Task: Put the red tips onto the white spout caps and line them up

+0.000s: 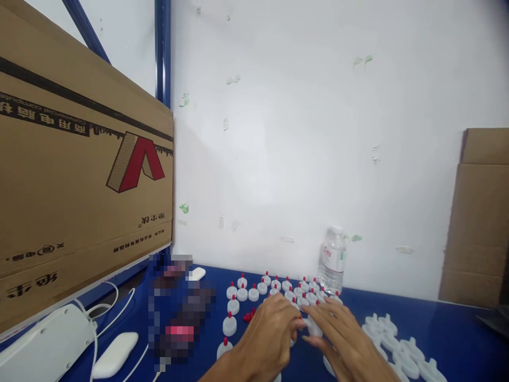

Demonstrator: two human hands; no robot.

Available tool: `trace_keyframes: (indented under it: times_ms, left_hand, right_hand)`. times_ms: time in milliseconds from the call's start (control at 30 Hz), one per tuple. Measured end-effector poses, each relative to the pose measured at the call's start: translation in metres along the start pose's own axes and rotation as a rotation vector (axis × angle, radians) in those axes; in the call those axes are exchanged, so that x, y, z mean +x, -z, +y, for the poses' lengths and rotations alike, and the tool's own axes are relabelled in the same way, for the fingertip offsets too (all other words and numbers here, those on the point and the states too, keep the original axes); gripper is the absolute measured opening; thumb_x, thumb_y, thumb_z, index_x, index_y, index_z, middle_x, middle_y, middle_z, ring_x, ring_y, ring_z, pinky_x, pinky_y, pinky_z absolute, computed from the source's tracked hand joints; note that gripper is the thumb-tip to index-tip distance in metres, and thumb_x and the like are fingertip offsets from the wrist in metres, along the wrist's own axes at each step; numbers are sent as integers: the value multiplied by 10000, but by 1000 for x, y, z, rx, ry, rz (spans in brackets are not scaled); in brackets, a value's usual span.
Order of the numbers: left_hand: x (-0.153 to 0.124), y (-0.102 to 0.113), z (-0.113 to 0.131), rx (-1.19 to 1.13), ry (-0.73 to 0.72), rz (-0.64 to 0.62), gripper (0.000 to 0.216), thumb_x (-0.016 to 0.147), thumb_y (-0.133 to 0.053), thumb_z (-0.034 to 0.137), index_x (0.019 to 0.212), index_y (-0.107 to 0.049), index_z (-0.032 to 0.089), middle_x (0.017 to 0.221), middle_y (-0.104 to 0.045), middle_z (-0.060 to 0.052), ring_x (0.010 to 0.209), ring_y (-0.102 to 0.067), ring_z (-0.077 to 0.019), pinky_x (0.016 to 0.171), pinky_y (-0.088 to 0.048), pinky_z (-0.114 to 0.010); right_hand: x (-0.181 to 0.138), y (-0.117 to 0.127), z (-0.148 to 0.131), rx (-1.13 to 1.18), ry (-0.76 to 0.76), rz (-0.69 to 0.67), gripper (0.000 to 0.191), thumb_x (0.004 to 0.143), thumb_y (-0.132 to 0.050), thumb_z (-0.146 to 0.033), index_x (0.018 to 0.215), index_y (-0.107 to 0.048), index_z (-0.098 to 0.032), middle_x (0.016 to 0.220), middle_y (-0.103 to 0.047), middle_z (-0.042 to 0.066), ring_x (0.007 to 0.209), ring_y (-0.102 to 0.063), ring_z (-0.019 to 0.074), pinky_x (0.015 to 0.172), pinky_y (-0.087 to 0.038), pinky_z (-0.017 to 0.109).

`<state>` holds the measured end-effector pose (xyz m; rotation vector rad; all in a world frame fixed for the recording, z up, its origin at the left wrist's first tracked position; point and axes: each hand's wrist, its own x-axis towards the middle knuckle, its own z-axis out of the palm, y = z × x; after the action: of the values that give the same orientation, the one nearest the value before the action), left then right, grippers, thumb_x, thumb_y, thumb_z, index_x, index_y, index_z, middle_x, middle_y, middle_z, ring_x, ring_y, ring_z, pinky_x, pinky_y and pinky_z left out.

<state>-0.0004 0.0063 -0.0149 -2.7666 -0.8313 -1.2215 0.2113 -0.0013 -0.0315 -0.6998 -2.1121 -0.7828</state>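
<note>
My left hand (270,331) and my right hand (338,331) meet low in the middle over a blue table (457,329). Their fingers are pinched together on a small white cap (314,326) between them. Just beyond the hands stand several white caps with red tips (274,289) in rows. A small heap of loose red tips (249,316) lies left of my left hand. To the right of my right hand lies a pile of plain white caps (401,353).
A clear water bottle (332,260) stands behind the caps by the white wall. A large cardboard box (79,175) fills the left, another carton (481,217) leans at the right. A white power strip (43,347), cables and a white oval object (115,354) lie front left.
</note>
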Motion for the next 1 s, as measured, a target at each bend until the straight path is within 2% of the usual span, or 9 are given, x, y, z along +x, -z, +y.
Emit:
trace_keyframes:
  times_ms: [100,200,367,533,633,700,833,933,1000]
  left_hand:
    - [-3,-1,0,23,4,-13,258,942,-458,86,717,-507,202,742,-631,-14,713,-539,-152,707,-413,-278]
    - [-1,2,-3,47,3,-34,254,957,-466,99,732,-529,197,757,-635,-13,722,-547,-151,724,-424,-277]
    - [4,19,-8,152,-13,-70,154,1016,-489,250,963,-630,218,893,-667,-29,871,-582,-198,808,-471,-337]
    - [5,37,-15,222,85,52,180,975,-477,200,1099,-602,237,1177,-572,-95,1020,-613,-228,762,-544,-335]
    - [3,40,-20,228,133,74,208,963,-444,184,1097,-595,234,1353,-436,-136,980,-651,-218,718,-569,-342]
    - [2,40,-22,230,130,74,219,959,-433,180,1102,-590,234,1368,-409,-147,945,-665,-215,706,-576,-353]
    - [0,39,-20,239,83,89,208,930,-461,178,1092,-583,219,1333,-430,-166,931,-664,-225,702,-577,-369]
    - [4,38,-14,286,7,106,208,899,-451,139,1044,-588,197,1262,-489,-172,886,-667,-219,610,-555,-324]
    - [5,37,-7,341,-107,146,234,866,-432,96,1008,-597,182,1167,-553,-167,846,-666,-215,511,-498,-275]
  right_hand:
    - [-3,-4,1,-30,78,20,286,1022,-498,-261,1256,-616,-148,1069,-768,98,1039,-709,247,958,-568,392]
    - [3,-1,-4,-25,67,3,271,1025,-478,-235,1244,-610,-146,1057,-766,98,1023,-712,240,948,-565,392]
    - [19,10,-7,73,-139,-127,233,990,-516,-206,1215,-577,-226,1067,-739,52,998,-701,227,1065,-441,518]
    - [7,12,31,71,-435,-133,107,998,-497,-289,1068,-575,-268,1029,-736,19,983,-698,228,1093,-379,524]
    - [-8,9,59,34,-579,-176,151,997,-479,-379,1017,-567,-258,952,-747,25,914,-707,250,1008,-444,493]
    - [-15,8,73,14,-643,-233,196,994,-452,-393,984,-580,-246,926,-743,39,865,-700,250,914,-485,439]
    - [-25,9,95,-52,-721,-294,258,956,-463,-405,962,-651,-228,1018,-726,91,968,-672,275,846,-470,382]
    - [-35,10,111,-105,-807,-341,275,938,-473,-394,972,-682,-219,831,-729,72,835,-692,274,725,-447,353]
    - [-42,10,119,-115,-862,-389,243,924,-490,-349,954,-693,-217,710,-723,39,724,-700,250,647,-416,320]
